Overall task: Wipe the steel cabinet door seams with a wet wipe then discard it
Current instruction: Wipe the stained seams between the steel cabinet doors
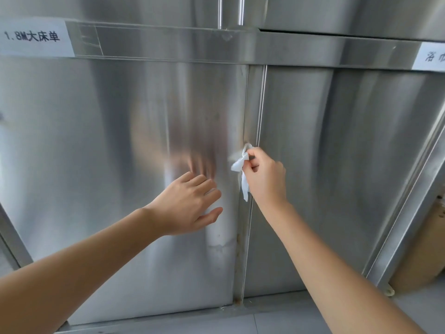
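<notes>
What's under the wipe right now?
The wipe, pinched in the right hand, sits on the seam at the left door's edge. The seam shows above and below, with brownish grime lower down; the stretch under wipe and hand is covered.

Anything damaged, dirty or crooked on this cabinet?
Yes. Brownish, rust-like stains run down the seam below the wipe, which the right hand pinches. The upper right door looks askew: a dark slanted gap shows beneath it.
</notes>
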A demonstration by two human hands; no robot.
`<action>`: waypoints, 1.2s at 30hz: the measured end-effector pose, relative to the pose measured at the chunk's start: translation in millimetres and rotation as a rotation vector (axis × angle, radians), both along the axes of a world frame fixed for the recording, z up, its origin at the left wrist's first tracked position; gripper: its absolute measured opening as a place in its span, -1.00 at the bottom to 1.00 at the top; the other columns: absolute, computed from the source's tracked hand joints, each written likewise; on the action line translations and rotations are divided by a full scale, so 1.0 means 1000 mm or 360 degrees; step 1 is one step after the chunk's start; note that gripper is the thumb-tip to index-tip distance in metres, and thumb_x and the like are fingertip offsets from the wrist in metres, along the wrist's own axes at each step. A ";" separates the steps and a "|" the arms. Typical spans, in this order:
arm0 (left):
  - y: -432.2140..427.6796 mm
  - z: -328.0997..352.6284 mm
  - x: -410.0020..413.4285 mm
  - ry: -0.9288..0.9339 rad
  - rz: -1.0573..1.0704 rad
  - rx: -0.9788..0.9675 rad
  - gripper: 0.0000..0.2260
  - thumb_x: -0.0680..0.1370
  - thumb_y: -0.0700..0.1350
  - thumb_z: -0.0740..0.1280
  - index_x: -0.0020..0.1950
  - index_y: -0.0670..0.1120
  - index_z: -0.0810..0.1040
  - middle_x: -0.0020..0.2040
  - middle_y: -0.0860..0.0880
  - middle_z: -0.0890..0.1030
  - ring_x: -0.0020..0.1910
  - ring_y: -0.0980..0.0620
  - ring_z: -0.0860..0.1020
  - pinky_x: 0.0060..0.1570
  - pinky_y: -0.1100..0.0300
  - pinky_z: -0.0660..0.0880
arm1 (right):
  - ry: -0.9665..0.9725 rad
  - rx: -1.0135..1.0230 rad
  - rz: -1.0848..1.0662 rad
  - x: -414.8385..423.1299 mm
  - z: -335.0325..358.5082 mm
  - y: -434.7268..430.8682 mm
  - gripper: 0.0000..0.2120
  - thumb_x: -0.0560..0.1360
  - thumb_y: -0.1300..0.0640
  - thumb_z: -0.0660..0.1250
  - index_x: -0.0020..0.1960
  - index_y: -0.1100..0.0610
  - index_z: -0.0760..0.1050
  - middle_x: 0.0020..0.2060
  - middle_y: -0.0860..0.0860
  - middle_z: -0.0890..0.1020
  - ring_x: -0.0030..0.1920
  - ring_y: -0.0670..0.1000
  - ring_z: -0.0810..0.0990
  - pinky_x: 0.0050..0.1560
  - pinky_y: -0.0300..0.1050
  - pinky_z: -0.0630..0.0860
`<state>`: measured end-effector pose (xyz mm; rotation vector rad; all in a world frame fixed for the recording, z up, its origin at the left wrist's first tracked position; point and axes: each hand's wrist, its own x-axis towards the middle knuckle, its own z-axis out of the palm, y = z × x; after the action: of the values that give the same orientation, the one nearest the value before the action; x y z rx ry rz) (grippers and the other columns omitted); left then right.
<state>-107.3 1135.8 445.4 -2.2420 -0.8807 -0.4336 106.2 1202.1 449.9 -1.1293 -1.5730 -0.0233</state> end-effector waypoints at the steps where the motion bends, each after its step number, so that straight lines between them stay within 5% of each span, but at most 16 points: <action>1: 0.000 -0.002 0.000 -0.0008 0.0000 -0.0005 -0.61 0.67 0.14 0.09 0.03 -0.10 0.57 -0.03 -0.06 0.59 -0.15 -0.12 0.53 -0.10 -0.02 0.49 | -0.0004 0.0019 -0.0003 0.001 -0.005 0.000 -0.91 0.51 0.18 0.32 -0.16 0.05 0.50 -0.40 0.06 0.59 -0.36 0.16 0.53 -0.29 0.03 0.51; 16: 0.002 -0.084 0.002 -0.0038 -0.0091 -0.0159 -0.66 0.65 0.11 0.16 -0.05 -0.11 0.56 -0.10 -0.06 0.56 -0.20 -0.12 0.50 -0.18 0.02 0.47 | -0.0059 -0.0285 -0.0098 0.001 -0.146 -0.004 -0.83 0.39 0.32 0.38 -0.27 0.09 0.48 -0.47 0.01 0.52 -0.44 0.13 0.39 -0.43 -0.04 0.38; 23: -0.003 -0.151 0.001 -0.0196 0.0059 -0.0353 -0.68 0.64 0.10 0.18 -0.01 -0.11 0.58 -0.12 -0.06 0.57 -0.20 -0.12 0.50 -0.18 0.01 0.42 | -0.0025 -0.0687 -0.0164 -0.005 -0.232 -0.010 -0.79 0.39 0.33 0.37 -0.30 0.05 0.49 -0.52 -0.01 0.50 -0.43 0.09 0.27 -0.41 -0.14 0.23; 27: -0.013 -0.198 -0.003 -0.0287 0.0239 -0.0508 -0.62 0.67 0.13 0.11 0.00 -0.11 0.59 -0.08 -0.04 0.59 -0.16 -0.11 0.51 -0.12 0.02 0.43 | 0.0042 -0.0985 -0.0079 -0.004 -0.273 -0.021 -0.85 0.47 0.22 0.31 -0.26 0.06 0.52 -0.41 0.01 0.64 -0.39 0.12 0.44 -0.41 -0.07 0.32; 36: -0.021 -0.265 0.005 -0.0574 0.0308 -0.0782 -0.64 0.66 0.11 0.14 0.14 -0.10 0.60 0.06 0.00 0.63 -0.04 -0.09 0.57 -0.04 0.06 0.44 | 0.0503 -0.0897 0.0052 -0.007 -0.301 -0.050 -0.80 0.55 0.21 0.32 -0.23 0.06 0.59 -0.34 -0.09 0.69 -0.30 -0.05 0.64 -0.28 -0.11 0.55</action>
<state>-102.0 1114.6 180.3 -2.5210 -1.5151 -0.5912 99.6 1152.2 149.1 -1.4536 -1.3421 0.6255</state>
